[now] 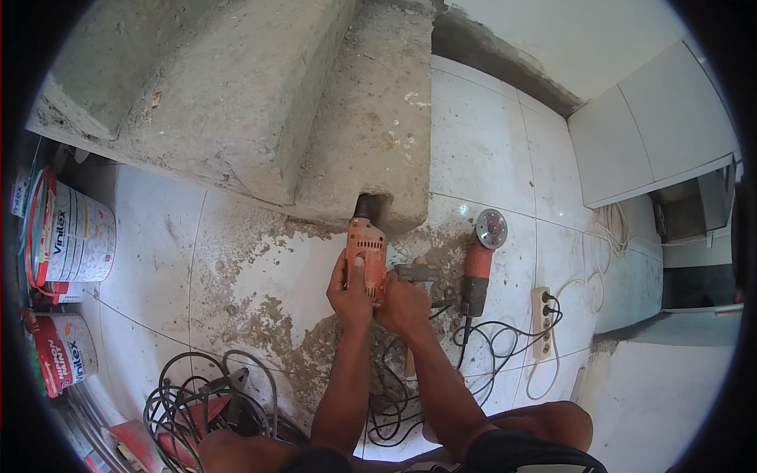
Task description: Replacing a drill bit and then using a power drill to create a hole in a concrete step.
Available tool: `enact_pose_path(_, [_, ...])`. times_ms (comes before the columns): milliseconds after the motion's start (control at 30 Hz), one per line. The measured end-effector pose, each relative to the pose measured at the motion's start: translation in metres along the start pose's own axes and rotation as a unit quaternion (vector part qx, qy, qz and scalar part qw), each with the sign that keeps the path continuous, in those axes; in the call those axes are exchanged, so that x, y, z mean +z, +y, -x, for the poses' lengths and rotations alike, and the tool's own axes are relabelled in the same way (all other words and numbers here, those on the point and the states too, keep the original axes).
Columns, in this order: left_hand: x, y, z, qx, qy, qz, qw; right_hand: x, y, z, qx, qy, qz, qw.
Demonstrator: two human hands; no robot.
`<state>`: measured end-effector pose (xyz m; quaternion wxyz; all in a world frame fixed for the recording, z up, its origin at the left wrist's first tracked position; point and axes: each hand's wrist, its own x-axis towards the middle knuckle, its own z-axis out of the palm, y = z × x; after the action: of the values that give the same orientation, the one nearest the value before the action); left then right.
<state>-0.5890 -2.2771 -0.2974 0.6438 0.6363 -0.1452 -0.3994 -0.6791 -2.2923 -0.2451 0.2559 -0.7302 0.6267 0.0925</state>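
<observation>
Both of my hands hold an orange power drill (366,235) by its body and grip. My left hand (352,296) is wrapped along the left side of its body, thumb on top. Lower on the right, my right hand (404,303) is closed around the grip, which it mostly hides. The drill's black front end points into a small notch in the edge of the lowest concrete step (378,138); the bit is not distinguishable. Just right of the drill lies a grey, hammer-like tool (416,273), partly hidden by my right hand.
An angle grinder (478,272) lies on the tiles to the right, its cord running near a power strip (542,323). A tangled black cable (185,394) is at lower left. Paint buckets (79,236) line the left side. Cement debris (276,323) covers floor tiles.
</observation>
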Motion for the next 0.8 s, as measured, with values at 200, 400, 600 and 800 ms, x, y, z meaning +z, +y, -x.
enact_pose_path(200, [-0.007,-0.001,-0.006,-0.139,-0.039,0.219,0.965,-0.018,-0.013,0.014,-0.029,0.049,0.051,0.997])
enact_pose_path(400, [-0.003,0.005,-0.001,-0.13,-0.035,0.171,0.976,-0.007,-0.004,0.006,-0.012,0.024,0.02,0.999])
enact_pose_path(600, [-0.001,0.006,0.003,0.02,-0.014,0.009,1.0,0.013,0.007,-0.004,-0.024,0.027,-0.026,0.999])
enact_pose_path(800, [-0.002,0.006,0.001,-0.061,-0.022,0.099,0.993,0.005,0.005,0.001,-0.019,0.017,-0.002,1.0])
